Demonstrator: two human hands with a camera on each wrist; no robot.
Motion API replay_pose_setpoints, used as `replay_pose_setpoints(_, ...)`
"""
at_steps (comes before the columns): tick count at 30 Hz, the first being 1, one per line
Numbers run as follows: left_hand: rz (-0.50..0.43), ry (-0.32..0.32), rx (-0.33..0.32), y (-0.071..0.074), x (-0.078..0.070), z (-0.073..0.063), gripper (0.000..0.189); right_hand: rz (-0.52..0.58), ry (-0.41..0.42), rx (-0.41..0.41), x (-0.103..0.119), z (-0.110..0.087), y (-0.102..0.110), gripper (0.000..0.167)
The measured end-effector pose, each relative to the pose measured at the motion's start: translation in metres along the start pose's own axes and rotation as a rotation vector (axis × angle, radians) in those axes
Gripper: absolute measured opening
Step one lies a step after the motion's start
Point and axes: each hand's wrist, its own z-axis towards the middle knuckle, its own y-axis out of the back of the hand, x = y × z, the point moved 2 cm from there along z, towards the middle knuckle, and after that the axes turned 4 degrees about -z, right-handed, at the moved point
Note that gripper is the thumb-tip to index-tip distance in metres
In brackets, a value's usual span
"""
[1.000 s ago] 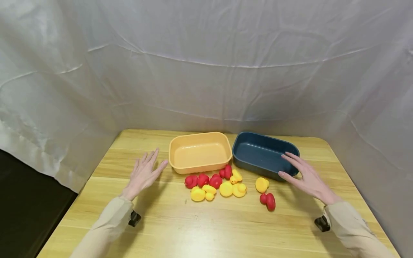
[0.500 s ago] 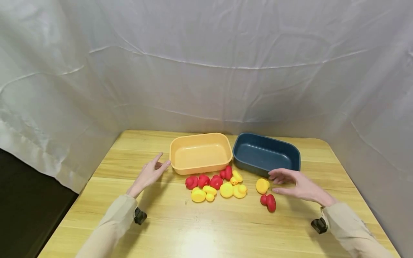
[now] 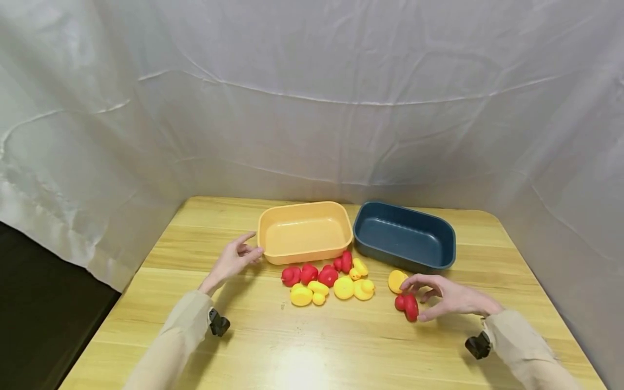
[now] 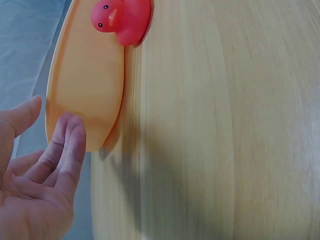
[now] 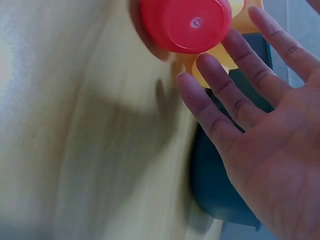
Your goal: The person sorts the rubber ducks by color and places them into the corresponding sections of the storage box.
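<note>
1. While your left hand (image 3: 233, 261) is hovering, fingers relaxed, the pale-orange rectangular tray (image 3: 304, 230) is sitting just beside it.
2. Before the navy rectangular tray (image 3: 400, 235), one glossy red toy duck (image 3: 411, 308) is lying by your right hand (image 3: 450, 298), thumb and fingers parted.

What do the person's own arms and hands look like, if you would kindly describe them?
Long, light beige sleeves cover the forearms and end near the wrists. The left hand and right hand are bare, with no gloves or rings in sight. A small, blocky black device sits at each wrist; any markings are too small to read.
</note>
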Motion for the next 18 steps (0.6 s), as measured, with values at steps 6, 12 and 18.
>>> replay_pose_setpoints(6, -0.178, 0.041, 0.033, -0.004, 0.003, 0.002, 0.071, 0.034, 0.013, 0.018, -0.007, 0.001, -0.005, 0.053)
replay_pose_setpoints(12, -0.266, 0.076, 0.024, -0.005, 0.004, 0.004, 0.071, 0.008, 0.06, -0.021, -0.015, 0.003, -0.01, 0.049)
replay_pose_setpoints(18, -0.278, 0.098, 0.008, -0.007, 0.002, 0.005, 0.071, -0.02, 0.061, -0.052, -0.017, 0.005, -0.013, 0.043)
